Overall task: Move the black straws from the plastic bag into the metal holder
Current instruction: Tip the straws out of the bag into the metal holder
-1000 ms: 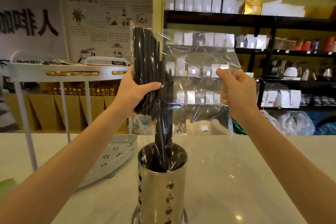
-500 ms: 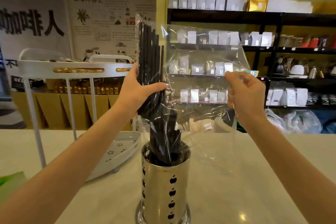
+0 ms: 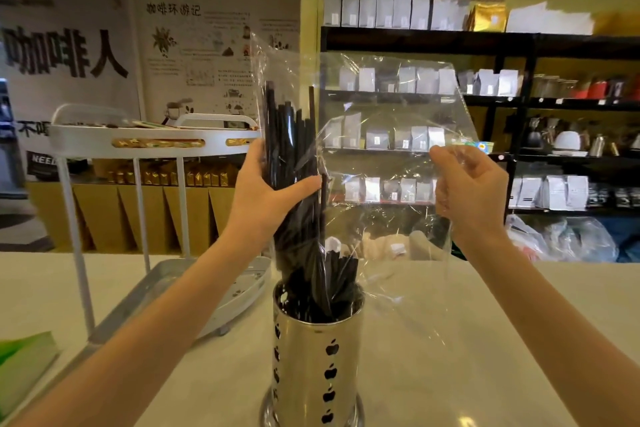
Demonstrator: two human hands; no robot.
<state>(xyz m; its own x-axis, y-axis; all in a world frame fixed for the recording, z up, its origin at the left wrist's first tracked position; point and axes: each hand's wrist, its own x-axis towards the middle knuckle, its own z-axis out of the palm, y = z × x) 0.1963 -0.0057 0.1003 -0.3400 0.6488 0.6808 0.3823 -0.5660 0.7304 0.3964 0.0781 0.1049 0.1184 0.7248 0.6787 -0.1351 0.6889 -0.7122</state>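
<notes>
One bundle of black straws (image 3: pixel 291 149), too many to count, stands nearly upright, long axis vertical, lower ends already inside the one metal holder (image 3: pixel 317 357) on the bench (image 3: pixel 485 340), directly below the left fingers (image 3: pixel 304 184). Left hand (image 3: pixel 266 198) wraps the bundle through the one plastic bag (image 3: pixel 391 107); its fingers are closed around straws and film. Right hand (image 3: pixel 471 194) pinches the bag's free side, well apart to the right. Judged next: the left hand, nearer, lets the straws slide down.

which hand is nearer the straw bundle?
Left. The left hand wraps the black straws through the plastic bag; the right hand pinches its far edge.
</notes>
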